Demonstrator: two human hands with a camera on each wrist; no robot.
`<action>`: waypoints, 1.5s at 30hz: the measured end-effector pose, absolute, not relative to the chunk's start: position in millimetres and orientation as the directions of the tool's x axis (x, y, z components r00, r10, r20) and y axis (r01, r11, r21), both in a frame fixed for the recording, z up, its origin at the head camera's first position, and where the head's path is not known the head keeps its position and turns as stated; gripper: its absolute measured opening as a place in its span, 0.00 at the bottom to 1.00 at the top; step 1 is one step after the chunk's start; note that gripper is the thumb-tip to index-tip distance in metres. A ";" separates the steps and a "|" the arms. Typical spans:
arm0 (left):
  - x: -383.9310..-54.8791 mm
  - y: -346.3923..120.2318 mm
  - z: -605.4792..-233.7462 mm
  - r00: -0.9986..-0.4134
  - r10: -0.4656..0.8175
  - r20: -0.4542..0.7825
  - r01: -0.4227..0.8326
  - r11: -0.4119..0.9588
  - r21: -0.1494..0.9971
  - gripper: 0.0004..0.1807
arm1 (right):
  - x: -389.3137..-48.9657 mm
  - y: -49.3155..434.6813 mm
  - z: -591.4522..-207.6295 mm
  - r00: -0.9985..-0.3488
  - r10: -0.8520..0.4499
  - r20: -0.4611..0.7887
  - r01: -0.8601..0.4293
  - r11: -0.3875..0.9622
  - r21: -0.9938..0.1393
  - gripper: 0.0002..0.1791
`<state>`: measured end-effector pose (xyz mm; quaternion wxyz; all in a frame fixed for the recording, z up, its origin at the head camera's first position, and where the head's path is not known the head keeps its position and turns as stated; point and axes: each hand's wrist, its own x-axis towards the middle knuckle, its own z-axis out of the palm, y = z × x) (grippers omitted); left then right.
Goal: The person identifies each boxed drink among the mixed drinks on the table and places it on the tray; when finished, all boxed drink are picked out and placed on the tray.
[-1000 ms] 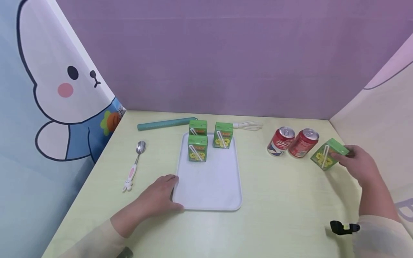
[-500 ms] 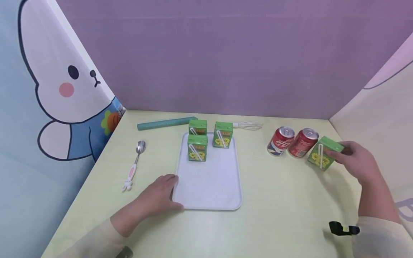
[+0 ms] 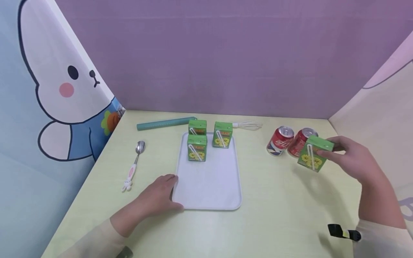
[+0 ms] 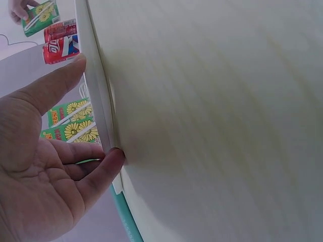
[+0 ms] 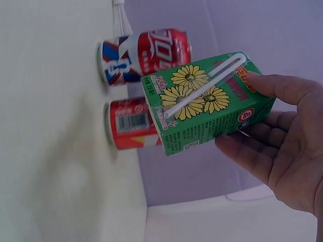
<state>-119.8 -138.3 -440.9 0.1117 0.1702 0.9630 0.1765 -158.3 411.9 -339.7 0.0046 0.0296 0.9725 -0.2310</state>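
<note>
My right hand (image 3: 353,157) grips a green juice box (image 3: 312,154) with a white straw and yellow flowers. The box is tilted and off the table, its shadow below it. In the right wrist view, the thumb is on one face of the juice box (image 5: 202,101) and fingers are on the opposite side. My left hand (image 3: 158,197) holds the near left corner of the white tray (image 3: 213,186), thumb at the near edge and fingers at the left edge. Three more juice boxes (image 3: 197,148) stand at the tray's far end, one of them partly hidden.
Two red soda cans (image 3: 280,141) stand side by side on the right; the held box partly covers one. A white whisk (image 3: 248,125) and a teal stick-shaped thing (image 3: 164,123) lie at the back. A spoon (image 3: 134,165) with a rabbit handle lies left of the tray.
My right hand has moved left with the juice box, which is now in front of the right-hand can and more upright. My left hand and the tray have stayed in place.
</note>
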 end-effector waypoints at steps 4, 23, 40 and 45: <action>-119.6 -138.3 -440.9 -0.917 0.365 -0.161 0.284 0.880 0.380 0.55 | -155.6 394.3 -329.7 -1.000 0.029 -0.006 0.028 0.888 -0.458 0.35; -118.6 -138.5 -440.2 -0.916 0.370 -0.158 0.286 0.875 0.392 0.54 | -164.2 308.4 -326.4 -0.983 -0.130 0.127 -0.180 0.799 -0.574 0.31; -117.8 -139.4 -440.3 -0.913 0.385 -0.135 0.309 0.869 0.387 0.54 | -190.5 242.3 -348.1 -0.972 -0.221 0.079 -0.213 0.693 -0.688 0.31; -117.9 -139.5 -439.7 -0.913 0.384 -0.137 0.308 0.869 0.386 0.54 | -198.3 227.2 -355.3 -0.966 -0.248 0.070 -0.219 0.648 -0.730 0.30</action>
